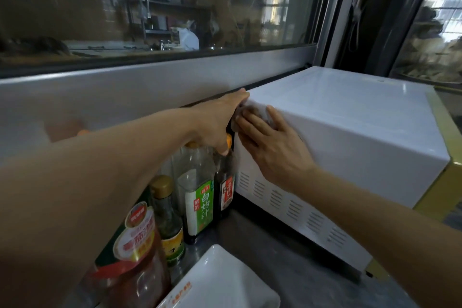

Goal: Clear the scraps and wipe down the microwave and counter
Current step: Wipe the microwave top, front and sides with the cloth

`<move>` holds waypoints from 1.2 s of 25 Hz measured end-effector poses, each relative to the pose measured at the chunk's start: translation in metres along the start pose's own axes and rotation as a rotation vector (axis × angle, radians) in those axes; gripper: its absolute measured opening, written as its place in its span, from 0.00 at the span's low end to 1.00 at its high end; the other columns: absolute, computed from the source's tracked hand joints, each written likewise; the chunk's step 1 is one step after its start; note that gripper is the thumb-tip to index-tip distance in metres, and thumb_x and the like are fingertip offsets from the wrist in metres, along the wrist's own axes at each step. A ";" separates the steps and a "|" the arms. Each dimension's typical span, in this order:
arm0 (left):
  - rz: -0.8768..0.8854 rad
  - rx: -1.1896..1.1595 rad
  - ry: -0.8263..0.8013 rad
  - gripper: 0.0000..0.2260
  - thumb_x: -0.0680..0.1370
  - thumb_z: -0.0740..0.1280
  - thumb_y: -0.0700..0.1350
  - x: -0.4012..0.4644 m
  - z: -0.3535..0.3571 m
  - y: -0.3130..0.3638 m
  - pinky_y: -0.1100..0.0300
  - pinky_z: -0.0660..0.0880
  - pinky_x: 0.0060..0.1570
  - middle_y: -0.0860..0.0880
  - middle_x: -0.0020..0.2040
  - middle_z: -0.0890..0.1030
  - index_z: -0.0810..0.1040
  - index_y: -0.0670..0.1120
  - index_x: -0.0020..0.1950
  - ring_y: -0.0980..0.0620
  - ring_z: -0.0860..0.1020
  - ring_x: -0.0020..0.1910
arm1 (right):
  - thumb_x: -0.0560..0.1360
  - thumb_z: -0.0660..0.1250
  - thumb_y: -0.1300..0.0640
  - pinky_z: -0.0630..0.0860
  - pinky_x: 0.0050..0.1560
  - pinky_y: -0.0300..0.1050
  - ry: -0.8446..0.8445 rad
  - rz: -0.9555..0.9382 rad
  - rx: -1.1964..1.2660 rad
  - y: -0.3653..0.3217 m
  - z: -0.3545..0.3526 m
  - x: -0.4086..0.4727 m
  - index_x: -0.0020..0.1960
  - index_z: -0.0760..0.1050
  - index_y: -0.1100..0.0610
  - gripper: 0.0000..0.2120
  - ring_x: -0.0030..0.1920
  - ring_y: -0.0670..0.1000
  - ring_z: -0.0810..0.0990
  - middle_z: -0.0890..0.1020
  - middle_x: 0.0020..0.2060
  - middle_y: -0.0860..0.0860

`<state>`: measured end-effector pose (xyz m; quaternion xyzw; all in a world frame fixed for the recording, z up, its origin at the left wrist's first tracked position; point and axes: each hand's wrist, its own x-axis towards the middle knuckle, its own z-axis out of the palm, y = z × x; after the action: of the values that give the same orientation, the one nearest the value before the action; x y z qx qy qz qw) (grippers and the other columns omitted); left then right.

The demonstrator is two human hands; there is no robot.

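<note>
While wiping: right hand [272,147] presses cloth [252,111] flat-fingered on microwave [350,127] side, upper rear corner, 12 o'clock.
Left hand [220,120]: at rear corner; grip cannot tell.
Risk: forearm above bottles [197,197], 9 o'clock of microwave; sweeping back may topple them.

We see four condiment bottles clustered at lower left: a large red-labelled plastic jug [136,252], a small gold-capped glass bottle [166,217], a clear green-labelled bottle [198,197] and a dark red-labelled bottle [226,190]. A white rectangular dish [220,280] sits nearest us, below a wide glass window [155,7].
</note>
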<state>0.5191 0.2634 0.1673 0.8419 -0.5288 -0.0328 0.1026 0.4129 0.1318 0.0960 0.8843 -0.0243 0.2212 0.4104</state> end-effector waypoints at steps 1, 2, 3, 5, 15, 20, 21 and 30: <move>0.000 0.005 0.012 0.54 0.65 0.78 0.40 0.001 0.001 -0.001 0.60 0.59 0.69 0.49 0.78 0.52 0.42 0.49 0.78 0.49 0.58 0.75 | 0.72 0.49 0.54 0.50 0.73 0.60 -0.003 -0.016 -0.031 -0.006 0.007 -0.002 0.66 0.73 0.56 0.27 0.70 0.57 0.68 0.72 0.68 0.55; -0.003 0.005 0.020 0.54 0.65 0.78 0.40 0.000 0.002 -0.001 0.58 0.60 0.70 0.49 0.78 0.52 0.42 0.50 0.78 0.48 0.58 0.74 | 0.72 0.51 0.54 0.48 0.73 0.59 -0.029 -0.050 -0.039 -0.015 0.015 -0.009 0.66 0.73 0.56 0.26 0.70 0.57 0.69 0.72 0.68 0.55; -0.005 0.005 0.025 0.53 0.65 0.78 0.40 0.000 0.004 0.000 0.59 0.61 0.69 0.50 0.78 0.51 0.43 0.50 0.78 0.48 0.58 0.74 | 0.72 0.52 0.54 0.47 0.73 0.58 -0.042 -0.079 -0.012 -0.026 0.023 -0.021 0.66 0.73 0.57 0.25 0.70 0.57 0.69 0.73 0.68 0.56; -0.003 0.020 0.033 0.53 0.66 0.77 0.38 -0.001 0.007 0.003 0.65 0.61 0.65 0.52 0.79 0.47 0.42 0.50 0.78 0.50 0.56 0.75 | 0.73 0.52 0.55 0.45 0.73 0.57 -0.101 -0.133 0.027 -0.044 0.034 -0.048 0.64 0.75 0.58 0.24 0.69 0.57 0.70 0.74 0.67 0.56; 0.120 0.206 0.188 0.47 0.70 0.73 0.40 0.005 0.025 0.021 0.44 0.58 0.73 0.52 0.79 0.45 0.43 0.52 0.78 0.52 0.45 0.77 | 0.73 0.51 0.55 0.40 0.73 0.59 -0.024 0.025 0.035 -0.007 0.008 -0.053 0.70 0.69 0.56 0.26 0.74 0.57 0.62 0.67 0.72 0.56; 0.108 0.110 0.207 0.48 0.69 0.73 0.38 0.011 0.036 0.015 0.41 0.56 0.72 0.53 0.78 0.45 0.44 0.52 0.78 0.52 0.44 0.77 | 0.72 0.51 0.56 0.39 0.74 0.56 -0.240 -0.201 0.025 -0.045 0.032 -0.118 0.62 0.78 0.57 0.24 0.68 0.57 0.71 0.73 0.68 0.55; 0.096 0.123 0.189 0.48 0.69 0.73 0.38 0.010 0.035 0.016 0.41 0.56 0.72 0.53 0.78 0.44 0.43 0.52 0.78 0.52 0.43 0.77 | 0.72 0.51 0.57 0.38 0.74 0.56 -0.207 -0.182 0.020 -0.039 0.028 -0.124 0.62 0.78 0.57 0.24 0.68 0.56 0.72 0.74 0.67 0.55; 0.095 0.144 0.207 0.53 0.68 0.74 0.48 -0.002 0.049 0.052 0.46 0.55 0.74 0.54 0.78 0.37 0.35 0.50 0.76 0.53 0.39 0.77 | 0.72 0.50 0.58 0.41 0.74 0.57 -0.058 -0.020 0.023 -0.010 0.015 -0.140 0.67 0.73 0.56 0.26 0.70 0.56 0.68 0.71 0.70 0.54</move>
<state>0.4644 0.2365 0.1303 0.8201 -0.5554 0.0973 0.0975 0.2943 0.1082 0.0224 0.8953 -0.0248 0.1917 0.4014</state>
